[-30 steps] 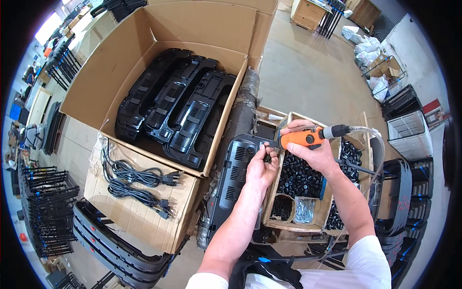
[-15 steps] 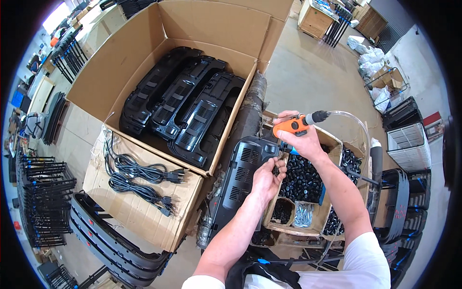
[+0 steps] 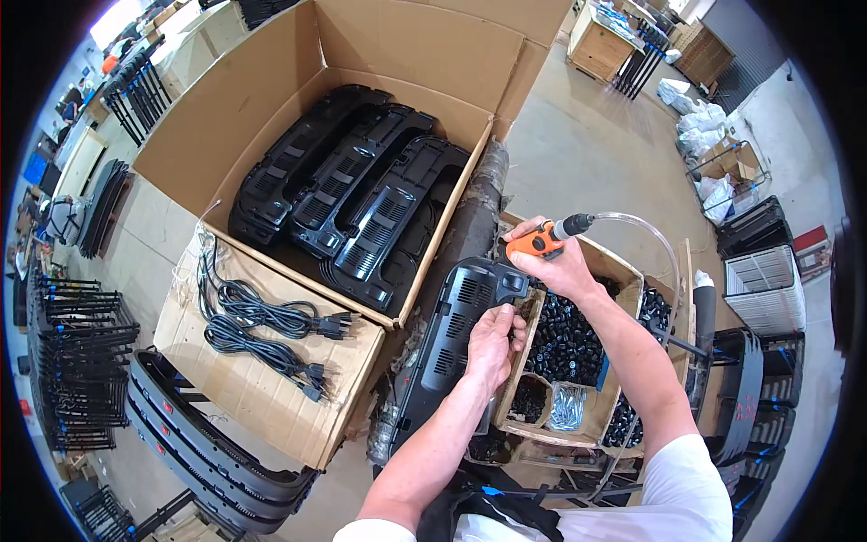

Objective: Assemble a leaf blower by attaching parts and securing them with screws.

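Our right hand grips the orange air screwdriver just above the long black plastic panel; our left hand pinches the panel's top corner, right beneath the tool

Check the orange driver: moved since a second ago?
Yes. The orange driver in the right hand has swung from pointing across the parts box to tip-down over the black housing.

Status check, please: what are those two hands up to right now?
Right hand gripping orange power screwdriver, hose attached. Left hand steadying black plastic panel. Box of small black parts close beside.
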